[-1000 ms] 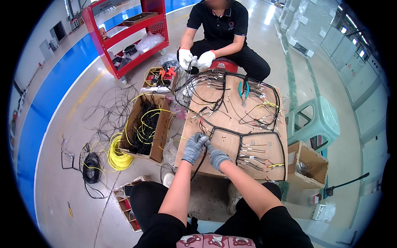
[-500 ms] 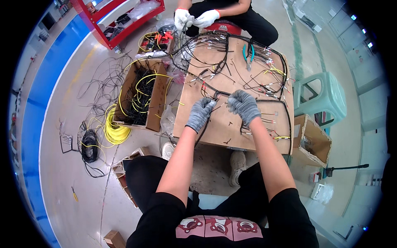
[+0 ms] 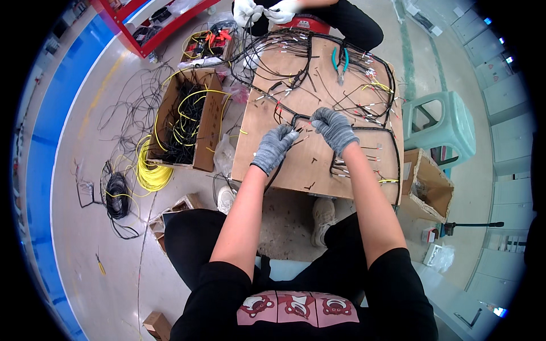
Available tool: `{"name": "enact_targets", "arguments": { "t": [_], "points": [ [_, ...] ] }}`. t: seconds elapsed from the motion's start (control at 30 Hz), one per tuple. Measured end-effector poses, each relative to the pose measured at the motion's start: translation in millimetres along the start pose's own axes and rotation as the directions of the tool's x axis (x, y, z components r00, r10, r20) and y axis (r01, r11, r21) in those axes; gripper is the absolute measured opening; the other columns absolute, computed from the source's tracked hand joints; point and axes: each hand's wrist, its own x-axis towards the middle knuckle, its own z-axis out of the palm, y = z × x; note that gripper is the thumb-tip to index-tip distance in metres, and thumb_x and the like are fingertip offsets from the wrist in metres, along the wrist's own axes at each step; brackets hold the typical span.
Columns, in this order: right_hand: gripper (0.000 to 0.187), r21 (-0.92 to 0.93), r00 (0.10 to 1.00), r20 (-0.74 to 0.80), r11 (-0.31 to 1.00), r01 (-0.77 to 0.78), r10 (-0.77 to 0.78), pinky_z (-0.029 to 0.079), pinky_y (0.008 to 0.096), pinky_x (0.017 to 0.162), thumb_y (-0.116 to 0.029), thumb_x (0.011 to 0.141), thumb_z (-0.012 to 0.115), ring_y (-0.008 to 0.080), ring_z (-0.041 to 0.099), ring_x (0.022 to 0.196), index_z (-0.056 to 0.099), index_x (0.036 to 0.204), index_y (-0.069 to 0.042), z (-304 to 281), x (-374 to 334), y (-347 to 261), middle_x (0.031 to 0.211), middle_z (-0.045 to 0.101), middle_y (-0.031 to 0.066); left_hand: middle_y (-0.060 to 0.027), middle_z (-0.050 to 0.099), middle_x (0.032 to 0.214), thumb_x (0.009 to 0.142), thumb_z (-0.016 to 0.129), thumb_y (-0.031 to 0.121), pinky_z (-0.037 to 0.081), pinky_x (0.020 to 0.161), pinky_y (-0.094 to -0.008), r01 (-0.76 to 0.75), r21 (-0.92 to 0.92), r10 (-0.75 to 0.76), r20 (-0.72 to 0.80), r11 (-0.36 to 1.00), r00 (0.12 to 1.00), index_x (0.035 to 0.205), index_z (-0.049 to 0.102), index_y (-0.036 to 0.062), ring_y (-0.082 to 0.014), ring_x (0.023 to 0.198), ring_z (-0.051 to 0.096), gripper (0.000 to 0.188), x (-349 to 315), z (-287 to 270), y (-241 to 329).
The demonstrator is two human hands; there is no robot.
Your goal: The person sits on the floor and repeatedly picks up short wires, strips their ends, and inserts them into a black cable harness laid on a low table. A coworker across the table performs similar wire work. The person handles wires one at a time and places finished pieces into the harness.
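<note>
A black wire harness (image 3: 372,129) with many branches lies over the brown board (image 3: 287,177) before me. My left hand (image 3: 274,149), in a grey glove, is closed on several black wires (image 3: 297,131) at a branch left of the middle. To its right and slightly farther off, my gloved right hand (image 3: 335,132) is pinched shut by the harness trunk. Its fingertips hide whatever is between them. Teal-handled pliers (image 3: 341,71) lie beyond my hands among loose wires with white and red ends.
A co-worker's white-gloved hands (image 3: 266,11) handle wires at the far edge. On the left stand a cardboard box (image 3: 211,128) of black and yellow wires and a yellow coil (image 3: 151,173). A green stool (image 3: 455,128) and an open carton (image 3: 432,187) stand on the right.
The whole view has shifted, so the board sits higher. My right hand has moved slightly away from me along the harness; my left keeps its hold on the wires.
</note>
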Motion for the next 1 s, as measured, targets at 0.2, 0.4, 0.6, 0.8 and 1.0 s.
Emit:
{"name": "enact_targets", "arguments": {
  "t": [0.2,0.4,0.6,0.8,1.0],
  "points": [
    [0.005,0.013,0.999,0.034,1.000,-0.021,0.021,0.046,0.0274,0.059,-0.001,0.082,0.055,0.0132,0.053,0.060,0.057,0.086,-0.002,1,2,-4,0.070,0.058,0.0064,-0.0101,0.062,0.079,0.084,0.061,0.028,0.045,0.070,-0.0292,-0.040,0.096,0.040,0.004,0.995,0.999,0.097,0.060,-0.0014,-0.0163,0.072,0.055,0.033,-3,-3,8],
    [0.008,0.010,0.996,0.050,0.997,0.072,-0.072,0.046,0.0283,0.060,0.001,0.081,0.054,0.0141,0.053,0.061,0.057,0.088,-0.001,-1,1,-9,0.072,0.059,0.0067,-0.0093,0.061,0.078,0.083,0.062,0.029,0.045,0.070,-0.0284,-0.004,0.102,0.003,0.018,0.995,1.000,0.097,0.060,-0.0013,-0.0153,0.071,0.054,0.033,-1,-3,0],
    [0.008,0.006,0.994,0.108,1.000,0.009,-0.010,0.047,0.0304,0.068,-0.002,0.082,0.054,0.0218,0.056,0.070,0.058,0.088,-0.001,-8,0,-17,0.080,0.062,0.0118,-0.0073,0.061,0.078,0.084,0.062,0.026,0.044,0.070,-0.0275,-0.027,0.111,0.025,0.020,0.993,0.999,0.097,0.060,-0.0011,-0.0145,0.070,0.052,0.030,0,-3,-1],
    [0.009,0.047,0.991,0.114,0.996,0.069,-0.074,0.047,0.0272,0.061,0.003,0.080,0.053,0.0143,0.054,0.063,0.057,0.088,-0.001,-7,1,-12,0.076,0.059,0.0067,-0.0068,0.061,0.079,0.084,0.062,0.026,0.044,0.071,-0.0274,-0.045,0.100,0.043,0.018,0.994,0.999,0.096,0.060,-0.0005,-0.0138,0.072,0.052,0.029,1,-2,-5],
    [0.008,0.002,0.984,0.167,0.998,0.060,-0.060,0.047,0.0268,0.062,0.001,0.082,0.053,0.0128,0.053,0.064,0.057,0.088,0.000,-7,1,-11,0.076,0.058,0.0064,-0.0073,0.061,0.078,0.084,0.062,0.026,0.044,0.071,-0.0273,-0.053,0.098,0.051,0.023,0.994,0.998,0.095,0.060,-0.0007,-0.0135,0.072,0.052,0.029,1,-3,-5]
  ]
}}
